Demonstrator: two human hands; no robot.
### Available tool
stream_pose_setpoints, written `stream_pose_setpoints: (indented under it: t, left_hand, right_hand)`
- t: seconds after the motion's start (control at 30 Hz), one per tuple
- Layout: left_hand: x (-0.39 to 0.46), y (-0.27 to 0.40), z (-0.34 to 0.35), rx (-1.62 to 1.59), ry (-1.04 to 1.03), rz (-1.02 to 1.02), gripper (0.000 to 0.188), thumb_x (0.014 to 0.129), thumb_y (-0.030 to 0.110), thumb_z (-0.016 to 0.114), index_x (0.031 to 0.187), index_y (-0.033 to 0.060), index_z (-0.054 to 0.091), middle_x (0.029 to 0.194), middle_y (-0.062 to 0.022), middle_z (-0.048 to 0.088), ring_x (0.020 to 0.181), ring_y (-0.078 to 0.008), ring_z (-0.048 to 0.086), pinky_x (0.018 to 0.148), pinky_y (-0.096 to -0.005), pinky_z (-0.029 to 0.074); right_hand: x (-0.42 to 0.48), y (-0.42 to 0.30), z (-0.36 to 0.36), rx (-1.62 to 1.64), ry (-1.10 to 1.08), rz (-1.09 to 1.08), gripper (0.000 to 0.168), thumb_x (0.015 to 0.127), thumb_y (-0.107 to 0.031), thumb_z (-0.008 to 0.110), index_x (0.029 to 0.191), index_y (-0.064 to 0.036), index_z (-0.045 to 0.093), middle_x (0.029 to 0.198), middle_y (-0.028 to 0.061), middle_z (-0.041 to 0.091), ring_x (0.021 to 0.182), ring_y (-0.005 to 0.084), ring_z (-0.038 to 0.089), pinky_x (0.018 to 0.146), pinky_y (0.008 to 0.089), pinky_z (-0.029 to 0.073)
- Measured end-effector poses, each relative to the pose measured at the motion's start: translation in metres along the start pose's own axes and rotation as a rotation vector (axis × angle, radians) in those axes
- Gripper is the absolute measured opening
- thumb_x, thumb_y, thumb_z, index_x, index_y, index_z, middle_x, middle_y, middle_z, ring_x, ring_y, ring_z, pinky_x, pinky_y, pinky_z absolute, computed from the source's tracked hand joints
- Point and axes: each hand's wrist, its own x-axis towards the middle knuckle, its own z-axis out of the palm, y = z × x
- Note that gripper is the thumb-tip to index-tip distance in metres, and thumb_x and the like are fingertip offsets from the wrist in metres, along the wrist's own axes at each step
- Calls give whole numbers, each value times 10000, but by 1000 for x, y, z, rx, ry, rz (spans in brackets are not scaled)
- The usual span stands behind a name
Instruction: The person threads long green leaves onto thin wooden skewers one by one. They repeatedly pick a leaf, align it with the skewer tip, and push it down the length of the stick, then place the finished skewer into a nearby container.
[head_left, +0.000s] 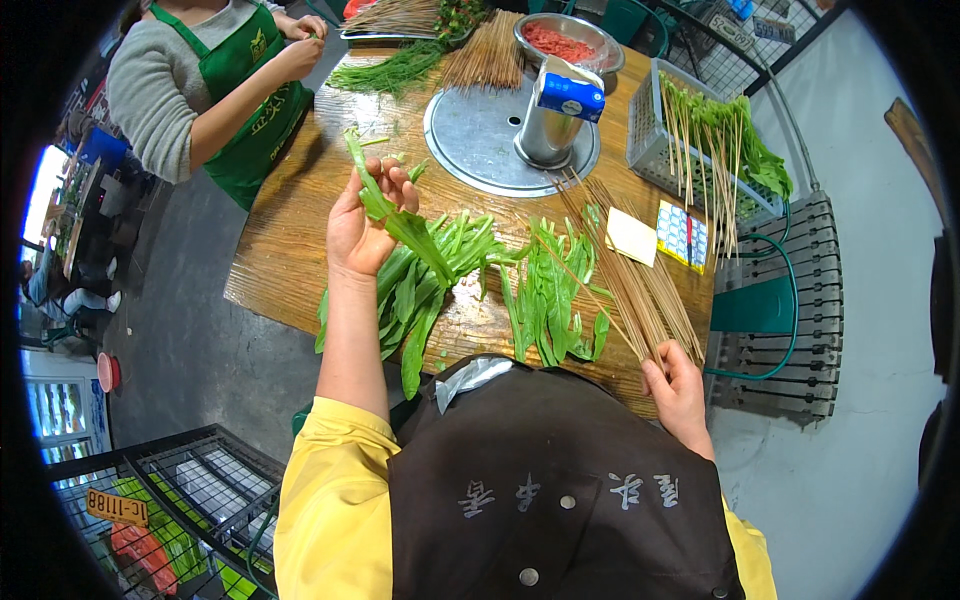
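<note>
My left hand (369, 221) is raised over the left part of the table, palm up with curled fingers. It holds a long green leaf (420, 241) whose tip hangs down to the right. Below lies a heap of leafy greens (409, 300), its lower leaves drooping over the table edge. A smaller bunch of leaves (553, 296) is spread to its right. At the near right edge, my right hand (679, 394) pinches the end of a thin bamboo skewer (589, 290) that slants up to the left. Right beside its fingers is a loose bundle of skewers (637, 300).
A metal cylinder (547, 135) stands on the round metal plate (472, 142). Beyond are a bowl of red meat (600, 64), more skewers (487, 52) and feathery herbs (394, 71). A grey crate (645, 142) holds skewered greens. A person in a green apron (240, 97) stands at left.
</note>
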Motion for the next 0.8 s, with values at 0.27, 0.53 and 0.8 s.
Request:
stream_pose_setpoints:
  t: [0.27,0.53,0.8]
  left_hand:
    - [4,-18,13,-16,46,-44,263,1009,229,443,1038,23,605,1046,-95,588,1033,-228,565,995,-420,449]
    - [49,-128,-23,175,723,30,207,988,259,494,1031,56,500,983,-145,573,953,-267,583,982,-514,468]
    - [33,-157,-118,2376,353,312,239,861,123,575,1075,30,629,976,-183,609,962,-316,587,873,-415,464]
  right_hand:
    - [4,9,-11,62,77,-24,91,928,-65,574,897,-17,502,626,-5,516,563,50,468,518,231,386]
    - [11,4,-20,145,228,-111,100,954,-71,534,881,-34,476,628,-15,489,546,42,454,510,208,370]
    - [7,2,-24,235,284,-110,92,966,-75,520,901,-33,472,651,-13,478,574,42,454,529,198,365]
